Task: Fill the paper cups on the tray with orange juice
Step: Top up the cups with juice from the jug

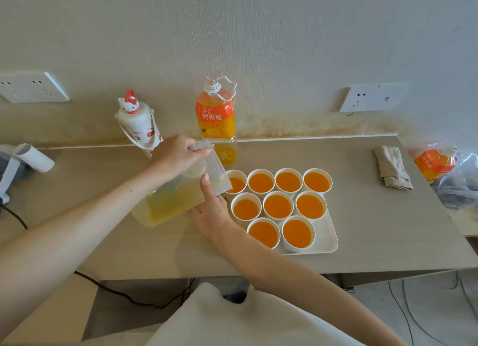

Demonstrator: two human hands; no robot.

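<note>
While the left grip [178, 155] clasps the top of the tilted clear pitcher [168, 203], fingers curled over its rim, the right grip [212, 212] braces its lower front edge with thumb and fingers straight (not curled). The pitcher mouth overhangs the rear-left cup. Nine paper cups [297, 246], all holding orange juice, stand on the white tray [329, 242] on the counter [367, 216]; the uncapped juice bottle [216, 118] stands behind.

9 paper cups [278, 206] w/ orange juice [261, 182], upright on white tray [328, 239].
</note>
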